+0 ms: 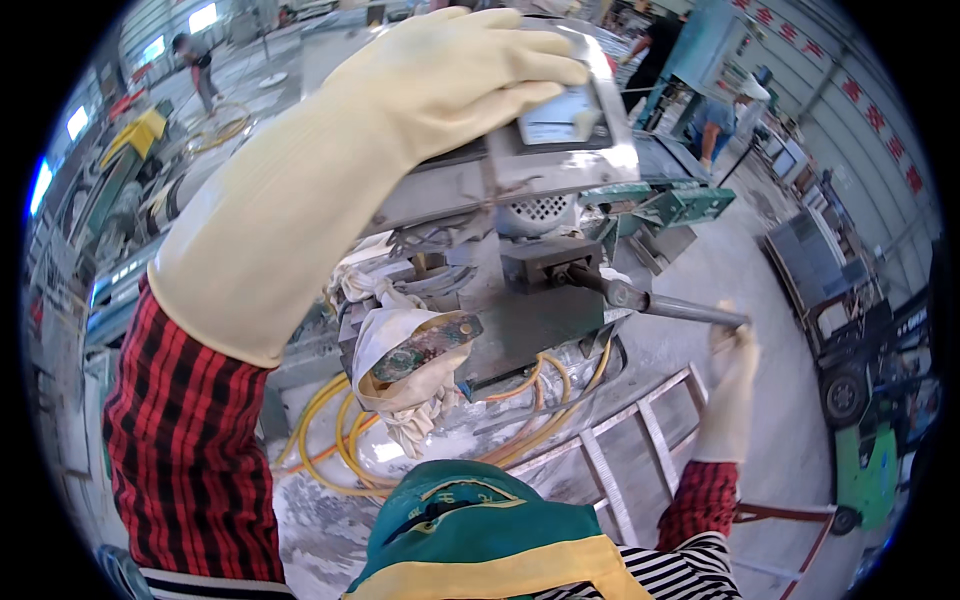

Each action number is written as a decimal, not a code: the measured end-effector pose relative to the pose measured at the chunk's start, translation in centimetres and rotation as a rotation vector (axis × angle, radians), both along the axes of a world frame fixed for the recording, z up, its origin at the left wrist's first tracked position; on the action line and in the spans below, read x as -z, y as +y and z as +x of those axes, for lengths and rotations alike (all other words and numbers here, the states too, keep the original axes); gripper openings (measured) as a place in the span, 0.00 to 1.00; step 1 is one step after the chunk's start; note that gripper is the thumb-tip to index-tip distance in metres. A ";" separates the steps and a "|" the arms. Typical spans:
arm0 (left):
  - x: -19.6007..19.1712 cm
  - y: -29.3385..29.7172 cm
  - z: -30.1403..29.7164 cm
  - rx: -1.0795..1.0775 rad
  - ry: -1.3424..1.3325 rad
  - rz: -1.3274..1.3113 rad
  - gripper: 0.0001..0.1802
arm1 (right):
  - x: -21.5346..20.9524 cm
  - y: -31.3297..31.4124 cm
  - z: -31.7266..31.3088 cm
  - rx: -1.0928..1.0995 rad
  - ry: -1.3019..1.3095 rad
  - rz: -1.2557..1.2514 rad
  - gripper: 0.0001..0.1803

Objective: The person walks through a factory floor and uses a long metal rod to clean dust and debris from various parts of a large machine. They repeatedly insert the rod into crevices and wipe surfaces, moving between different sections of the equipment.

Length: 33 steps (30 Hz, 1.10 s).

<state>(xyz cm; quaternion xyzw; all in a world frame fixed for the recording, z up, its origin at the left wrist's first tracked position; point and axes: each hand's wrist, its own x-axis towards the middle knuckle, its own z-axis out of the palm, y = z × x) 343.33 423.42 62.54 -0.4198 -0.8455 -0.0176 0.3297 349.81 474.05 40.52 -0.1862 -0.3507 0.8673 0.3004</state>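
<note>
My left hand (455, 75), in a long cream rubber glove, reaches across the top of a metal control box (430, 205). Its fingers are stretched out and lie over the panel beside a small light-blue screen (557, 118); whether they touch it I cannot tell. At the right, my right hand (735, 350), gloved alike, is closed around the outer end of a grey metal lever (680, 308). That lever comes out of a dark machine block (545, 270) below the control box.
White cloth (405, 365) hangs on the machine, above coiled yellow hoses (350, 440). A pale metal frame (610, 470) lies on the floor near my right arm. A green forklift (868, 470) stands far right. Other people (715, 125) are in the background.
</note>
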 end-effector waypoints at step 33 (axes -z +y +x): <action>1.9 -3.1 -1.2 0.147 -0.147 0.159 0.19 | -20.4 -40.8 5.3 -0.737 0.749 1.603 0.25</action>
